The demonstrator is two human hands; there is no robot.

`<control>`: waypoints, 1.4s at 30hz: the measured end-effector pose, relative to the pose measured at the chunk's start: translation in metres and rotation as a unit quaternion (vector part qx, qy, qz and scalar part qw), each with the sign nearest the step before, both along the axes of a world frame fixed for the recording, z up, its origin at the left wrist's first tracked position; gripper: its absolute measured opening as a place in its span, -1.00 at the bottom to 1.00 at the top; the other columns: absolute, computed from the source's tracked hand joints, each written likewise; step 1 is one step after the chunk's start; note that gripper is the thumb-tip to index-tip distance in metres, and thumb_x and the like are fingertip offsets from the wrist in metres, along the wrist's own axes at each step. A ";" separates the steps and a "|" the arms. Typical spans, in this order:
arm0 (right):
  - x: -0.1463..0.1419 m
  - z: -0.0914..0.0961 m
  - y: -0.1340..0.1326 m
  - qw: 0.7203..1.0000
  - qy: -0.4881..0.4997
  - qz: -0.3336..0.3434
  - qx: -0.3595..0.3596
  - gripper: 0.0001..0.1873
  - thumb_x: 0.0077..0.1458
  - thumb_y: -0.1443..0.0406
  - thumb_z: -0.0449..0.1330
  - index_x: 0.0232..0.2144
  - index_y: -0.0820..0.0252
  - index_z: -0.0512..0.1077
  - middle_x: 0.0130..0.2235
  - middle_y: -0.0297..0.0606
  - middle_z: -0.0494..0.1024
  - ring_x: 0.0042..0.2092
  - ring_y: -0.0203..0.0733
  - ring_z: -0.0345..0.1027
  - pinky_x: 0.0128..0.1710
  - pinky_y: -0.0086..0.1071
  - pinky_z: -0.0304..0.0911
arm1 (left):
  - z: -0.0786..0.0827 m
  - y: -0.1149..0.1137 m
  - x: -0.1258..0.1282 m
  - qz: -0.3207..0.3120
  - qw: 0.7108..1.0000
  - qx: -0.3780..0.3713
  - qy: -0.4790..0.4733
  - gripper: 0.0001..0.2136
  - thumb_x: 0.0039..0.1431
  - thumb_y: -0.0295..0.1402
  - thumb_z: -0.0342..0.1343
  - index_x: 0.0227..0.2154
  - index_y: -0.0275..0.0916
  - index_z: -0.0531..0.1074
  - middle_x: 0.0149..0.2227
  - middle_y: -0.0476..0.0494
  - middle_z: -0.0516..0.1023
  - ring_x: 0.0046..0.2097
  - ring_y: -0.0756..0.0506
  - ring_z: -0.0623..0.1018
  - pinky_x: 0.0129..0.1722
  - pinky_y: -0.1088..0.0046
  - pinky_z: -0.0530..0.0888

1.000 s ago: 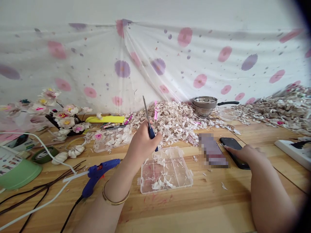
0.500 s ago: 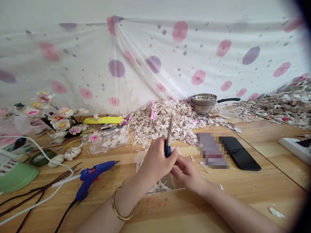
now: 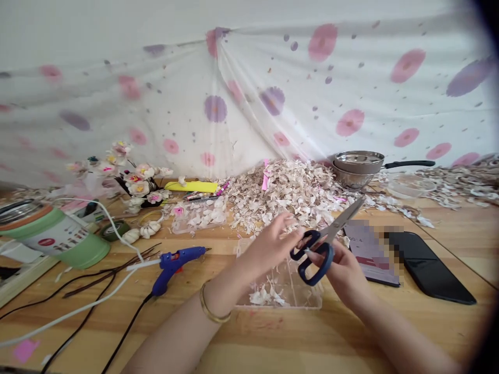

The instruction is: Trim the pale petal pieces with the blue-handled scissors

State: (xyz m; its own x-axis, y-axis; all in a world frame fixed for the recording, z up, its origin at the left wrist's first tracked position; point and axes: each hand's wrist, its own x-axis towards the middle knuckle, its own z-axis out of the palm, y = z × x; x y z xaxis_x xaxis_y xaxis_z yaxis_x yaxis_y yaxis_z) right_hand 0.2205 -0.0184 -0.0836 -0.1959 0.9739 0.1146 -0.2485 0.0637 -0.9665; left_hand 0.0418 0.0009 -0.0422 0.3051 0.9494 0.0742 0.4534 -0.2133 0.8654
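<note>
A pair of scissors with dark blue handles (image 3: 328, 259) is held by my right hand (image 3: 346, 272), its fingers around the handle side. The metal blades point up and away to the right, lying close together. My left hand (image 3: 273, 241) is beside the scissors with fingers stretched out. Its thumb is next to the left handle loop; I cannot tell whether they touch. Below both hands lies a clear plastic compartment box (image 3: 310, 300) with white petal-like pieces (image 3: 267, 296) in it. My left forearm wears a gold bangle.
Behind the hands rises a heap of pale shell-like flakes (image 3: 288, 192). Metal bowls (image 3: 354, 179) stand right of it. Two phones lie at the right, one a black phone (image 3: 432, 270). A blue glue gun (image 3: 177, 265), cables, a green tub (image 3: 78, 241) and craft flowers (image 3: 140, 182) occupy the left.
The scissors have moved right, from my left hand into my right hand, and now tilt rightward. My left hand has opened away from them. The view has shifted, uncovering more of the box.
</note>
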 end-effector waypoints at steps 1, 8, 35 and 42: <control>0.001 0.001 0.001 1.000 0.018 -0.005 0.005 -0.74 -0.03 0.18 0.39 -0.26 0.09 0.52 -0.20 -0.20 0.58 -0.17 -0.05 0.45 -0.25 -0.26 0.39 | -0.001 0.013 -0.010 0.044 0.999 -0.006 0.025 -0.56 0.29 -0.13 -0.03 0.17 -0.11 0.21 0.16 -0.21 0.43 0.03 -0.16 0.53 -0.06 0.31 0.48; 0.010 0.008 0.009 0.994 0.070 -0.085 0.004 -0.72 -0.12 0.07 0.44 -0.40 0.06 0.53 -0.46 -0.32 0.39 -0.42 -0.21 0.22 -0.42 -0.33 0.23 | -0.010 0.090 -0.053 0.194 0.969 0.001 0.155 -0.77 0.23 -0.40 0.03 -0.08 -0.27 0.42 -0.03 -0.25 0.55 -0.08 -0.14 0.54 -0.11 0.37 0.44; 0.007 -0.008 0.007 0.997 -0.074 -0.005 0.029 -0.74 0.04 0.12 0.30 -0.33 0.11 0.37 -0.36 -0.34 0.38 -0.34 -0.20 0.24 -0.31 -0.34 0.20 | -0.015 0.120 0.010 0.081 0.933 0.144 0.321 -0.55 0.09 -0.52 0.13 0.09 -0.27 0.39 0.03 -0.32 0.49 0.08 -0.25 0.46 0.07 0.31 0.37; 0.001 0.014 -0.009 0.990 -0.130 0.060 -0.001 -0.73 0.00 0.17 0.30 -0.37 0.16 0.30 -0.33 -0.30 0.38 -0.30 -0.20 0.24 -0.26 -0.36 0.21 | -0.010 0.129 0.025 0.120 0.916 0.177 0.340 -0.49 0.17 -0.47 0.06 0.22 -0.23 0.26 0.05 -0.38 0.40 0.07 -0.29 0.45 0.05 0.23 0.39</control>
State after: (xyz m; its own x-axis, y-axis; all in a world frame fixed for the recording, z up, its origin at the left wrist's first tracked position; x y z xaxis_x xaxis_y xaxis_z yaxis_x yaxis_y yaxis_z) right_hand 0.2215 -0.0277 -0.0694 -0.3334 0.9418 0.0437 0.0020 0.0471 -0.9989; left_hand 0.0671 0.1300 -0.0519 0.1813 0.9485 0.2596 0.9324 -0.2498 0.2613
